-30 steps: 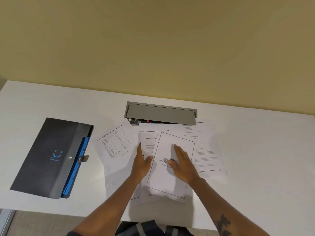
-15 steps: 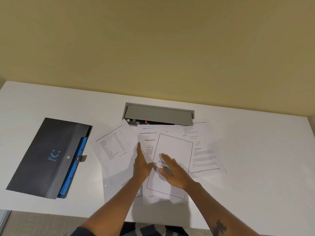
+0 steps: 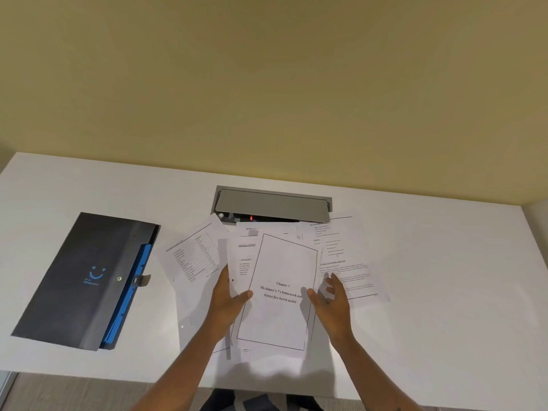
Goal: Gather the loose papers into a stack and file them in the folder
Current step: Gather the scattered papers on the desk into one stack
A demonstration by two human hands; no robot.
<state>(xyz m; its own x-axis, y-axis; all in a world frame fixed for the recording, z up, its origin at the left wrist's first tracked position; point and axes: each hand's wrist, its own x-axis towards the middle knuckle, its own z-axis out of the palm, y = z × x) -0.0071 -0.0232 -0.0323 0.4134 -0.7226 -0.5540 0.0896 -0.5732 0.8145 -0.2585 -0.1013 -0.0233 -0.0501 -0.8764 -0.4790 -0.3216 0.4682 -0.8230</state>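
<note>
A person stands at the near edge of a white desk [image 3: 430, 292] that is set against a yellow wall [image 3: 267, 84]. Loose printed papers [image 3: 347, 256] lie fanned and overlapping in the middle of the desk, running from just below a grey cable hatch [image 3: 272, 204] at the far edge down to the near edge. The top sheet [image 3: 281, 292] is a bordered title page reading "Chapter 3", with a heading about a framework and a five forces model. To its left a sheet with a table [image 3: 195, 256] lies tilted; text pages spread out to its right.

The left hand [image 3: 226, 295] sits at the left side of the top sheets, thumb resting on the title page and fingers along or under the edge, seemingly pinching a few sheets. The right hand [image 3: 333, 304] is spread open at the right side of the title page, thumb touching its edge, fingers splayed over the text page beside it, gripping nothing.

A dark folder [image 3: 83, 277] with a blue smiley mark lies closed toward the left side of the desk, well apart from the papers, blue dividers showing along its right edge.
</note>
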